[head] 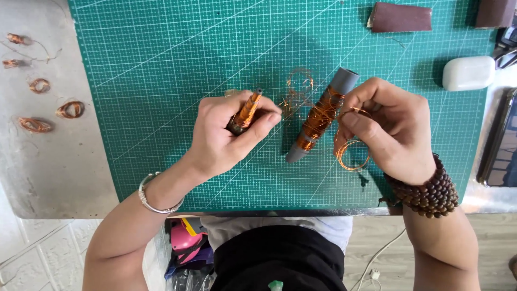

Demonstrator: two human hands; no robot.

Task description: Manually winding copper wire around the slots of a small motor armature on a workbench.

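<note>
From my view the cutting mat (161,81) is teal green with a white grid and diagonal lines. The spool (321,116) is grey, wrapped in shiny orange copper wire, same copper on the coils (70,109) off to the side. White case (468,73), dark brown bead bracelet (428,194), silver bangle (153,199).

No labels, signs or lit screens visible. Possible screen: dark flat device (498,143) at right edge, beside green mat, glossy black face, silver rim, partly cut off by frame; cannot tell if phone or tablet. Small white rounded case (468,73) on mat's upper right corner, plain, unmarked. Pink and yellow object (186,237) below table edge, too unclear to call package.
</note>
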